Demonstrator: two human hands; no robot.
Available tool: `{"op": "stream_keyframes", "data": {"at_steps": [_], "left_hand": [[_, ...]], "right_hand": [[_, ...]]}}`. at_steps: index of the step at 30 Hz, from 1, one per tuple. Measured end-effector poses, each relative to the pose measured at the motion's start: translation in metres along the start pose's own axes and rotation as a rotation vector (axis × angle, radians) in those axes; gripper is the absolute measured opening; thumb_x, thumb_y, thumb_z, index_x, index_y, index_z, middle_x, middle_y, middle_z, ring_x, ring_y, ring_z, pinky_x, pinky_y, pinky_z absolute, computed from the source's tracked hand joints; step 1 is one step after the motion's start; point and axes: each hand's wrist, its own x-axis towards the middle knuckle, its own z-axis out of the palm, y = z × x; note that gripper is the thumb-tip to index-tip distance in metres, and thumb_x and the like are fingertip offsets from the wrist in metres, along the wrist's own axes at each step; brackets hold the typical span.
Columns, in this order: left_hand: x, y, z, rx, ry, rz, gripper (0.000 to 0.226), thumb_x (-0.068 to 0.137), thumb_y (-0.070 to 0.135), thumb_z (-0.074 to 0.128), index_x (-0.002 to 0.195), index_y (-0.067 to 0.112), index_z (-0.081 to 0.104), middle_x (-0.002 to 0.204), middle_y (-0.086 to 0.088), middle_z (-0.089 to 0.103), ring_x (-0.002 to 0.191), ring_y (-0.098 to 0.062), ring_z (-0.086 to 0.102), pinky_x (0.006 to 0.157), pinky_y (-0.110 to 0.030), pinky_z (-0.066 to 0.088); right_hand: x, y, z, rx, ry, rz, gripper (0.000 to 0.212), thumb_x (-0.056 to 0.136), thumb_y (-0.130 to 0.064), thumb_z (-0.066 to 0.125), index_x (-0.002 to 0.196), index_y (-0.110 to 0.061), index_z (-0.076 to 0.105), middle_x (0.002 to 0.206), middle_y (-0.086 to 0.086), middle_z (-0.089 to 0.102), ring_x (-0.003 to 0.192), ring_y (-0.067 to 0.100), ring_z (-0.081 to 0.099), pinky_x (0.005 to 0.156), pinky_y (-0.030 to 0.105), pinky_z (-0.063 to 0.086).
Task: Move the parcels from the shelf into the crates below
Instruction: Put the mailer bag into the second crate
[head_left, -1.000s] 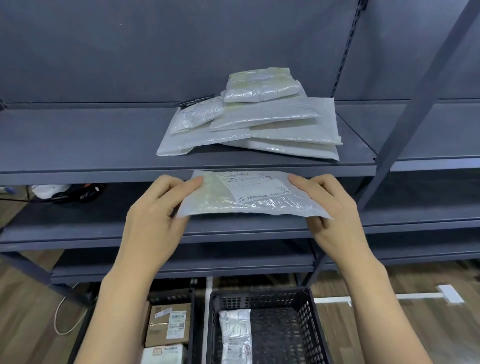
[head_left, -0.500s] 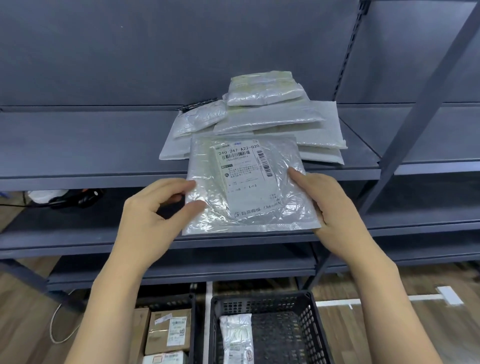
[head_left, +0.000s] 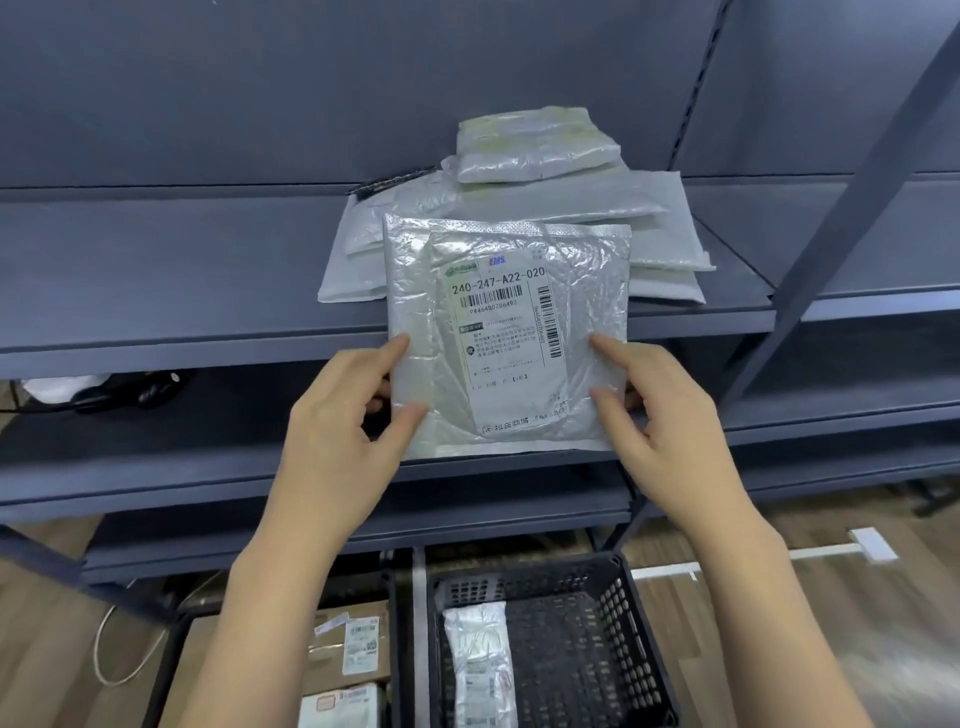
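A silvery bubble-mailer parcel (head_left: 587, 291) with a white shipping label stands nearly upright in front of the shelf, label toward me. My left hand (head_left: 343, 431) grips its lower left edge and my right hand (head_left: 660, 431) grips its lower right edge. Behind it, a pile of several white and silver parcels (head_left: 540, 150) lies on the dark grey shelf (head_left: 156, 270). Below, a black mesh crate (head_left: 618, 634) holds one white parcel (head_left: 480, 665) at its left side. A second crate (head_left: 176, 660) to the left holds cardboard boxes (head_left: 358, 639).
A diagonal steel brace (head_left: 852, 197) crosses the right side of the shelving. Lower shelves run beneath the top one; dark objects and something white (head_left: 119, 389) lie at the left of the second shelf. A white cable (head_left: 104, 654) loops on the wooden floor.
The held parcel was tipped up from lying flat to upright with its label facing me, and raised in front of the pile. Both hands kept their grip on its sides.
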Motion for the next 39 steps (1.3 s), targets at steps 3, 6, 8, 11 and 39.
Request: {"op": "stream_keyframes", "data": {"at_steps": [3, 6, 8, 11, 39], "left_hand": [[-0.002, 0.001, 0.005, 0.093, -0.025, 0.028, 0.053, 0.082, 0.014, 0.07, 0.133, 0.015, 0.053, 0.11, 0.007, 0.054, 0.097, -0.007, 0.051, 0.085, -0.028, 0.048], [-0.006, 0.005, 0.011, 0.144, -0.042, 0.081, 0.053, 0.081, 0.012, 0.071, 0.132, 0.015, 0.054, 0.111, 0.001, 0.056, 0.098, -0.011, 0.049, 0.072, -0.032, 0.051], [-0.008, 0.008, 0.014, 0.165, -0.051, 0.109, 0.054, 0.079, 0.01, 0.073, 0.13, 0.013, 0.055, 0.11, -0.002, 0.056, 0.098, -0.012, 0.049, 0.073, -0.031, 0.05], [-0.011, 0.013, 0.017, 0.169, -0.057, 0.12, 0.054, 0.078, 0.01, 0.074, 0.129, 0.012, 0.056, 0.109, -0.003, 0.057, 0.099, -0.015, 0.052, 0.08, -0.03, 0.047], [-0.285, -0.038, 0.246, 0.505, -0.914, -0.488, 0.067, 0.083, 0.01, 0.06, 0.144, 0.017, 0.035, 0.114, -0.014, 0.049, 0.096, -0.035, 0.055, 0.075, -0.042, 0.047]], "right_hand": [[-0.009, -0.001, 0.006, -0.037, 0.054, 0.064, 0.044, 0.09, -0.009, 0.062, 0.132, -0.012, 0.053, 0.114, -0.004, 0.045, 0.09, -0.005, 0.045, 0.079, 0.003, 0.036], [-0.018, 0.0, 0.006, -0.08, 0.118, 0.074, 0.045, 0.087, -0.007, 0.066, 0.13, -0.009, 0.054, 0.116, -0.001, 0.037, 0.089, -0.005, 0.036, 0.082, 0.007, 0.033], [-0.022, 0.001, 0.003, -0.086, 0.143, 0.086, 0.045, 0.085, -0.007, 0.068, 0.129, -0.008, 0.055, 0.118, 0.001, 0.035, 0.094, -0.002, 0.035, 0.086, 0.01, 0.031], [-0.027, 0.003, -0.002, -0.078, 0.142, 0.105, 0.045, 0.085, -0.008, 0.068, 0.128, -0.009, 0.055, 0.119, 0.0, 0.034, 0.094, -0.001, 0.035, 0.086, 0.009, 0.03], [-0.284, 0.191, 0.118, -0.134, -0.8, 0.654, 0.039, 0.096, -0.013, 0.046, 0.135, -0.016, 0.04, 0.111, -0.006, 0.038, 0.097, 0.027, 0.054, 0.069, 0.017, 0.035]]}}
